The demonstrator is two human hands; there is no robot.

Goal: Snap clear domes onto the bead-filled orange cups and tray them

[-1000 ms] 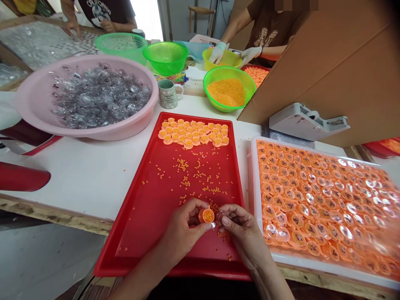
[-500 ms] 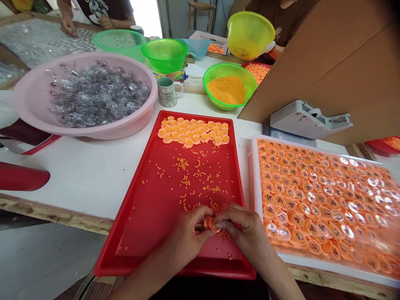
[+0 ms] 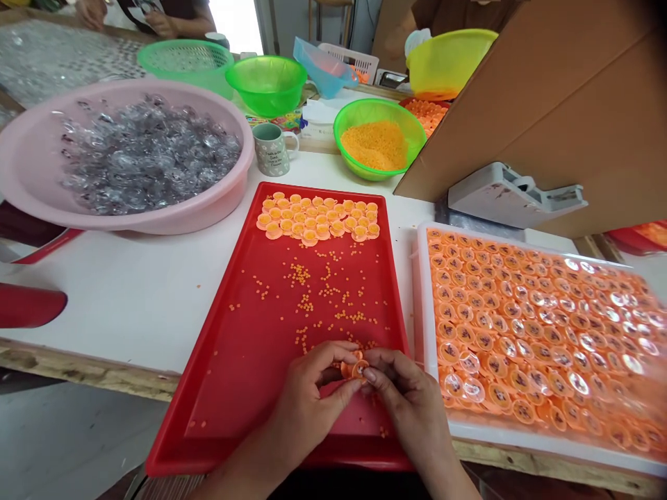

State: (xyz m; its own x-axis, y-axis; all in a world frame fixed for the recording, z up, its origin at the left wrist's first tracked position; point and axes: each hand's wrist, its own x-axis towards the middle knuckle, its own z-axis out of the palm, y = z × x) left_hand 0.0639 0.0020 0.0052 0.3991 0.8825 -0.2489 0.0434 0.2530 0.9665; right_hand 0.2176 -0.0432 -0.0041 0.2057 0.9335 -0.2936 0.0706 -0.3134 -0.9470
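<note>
Between my two hands is a small orange cup-shaped piece [image 3: 359, 369] with a dark mark on its round face. My left hand [image 3: 317, 389] pinches it from the left, and the thumb of my right hand [image 3: 406, 389] presses at its right edge. Both hands are over the near part of a red tray [image 3: 234, 389]. Loose orange beads [image 3: 299, 274] are scattered across the tray floor. At the far end of the tray, many orange cups [image 3: 310, 221] filled with beads stand in close rows.
Right of the tray, a white bin [image 3: 427, 312] holds rows of capped orange pieces. Further back are a pink basin [image 3: 208, 219] of clear plastic parts, a mug [image 3: 272, 149], a green bowl [image 3: 344, 149] of beads and a cardboard panel [image 3: 500, 132]. Other people work across the table.
The orange piece has turned so its round marked face shows more. Across the table, a person's yellow bowl has moved right and down. The view has shifted slightly.
</note>
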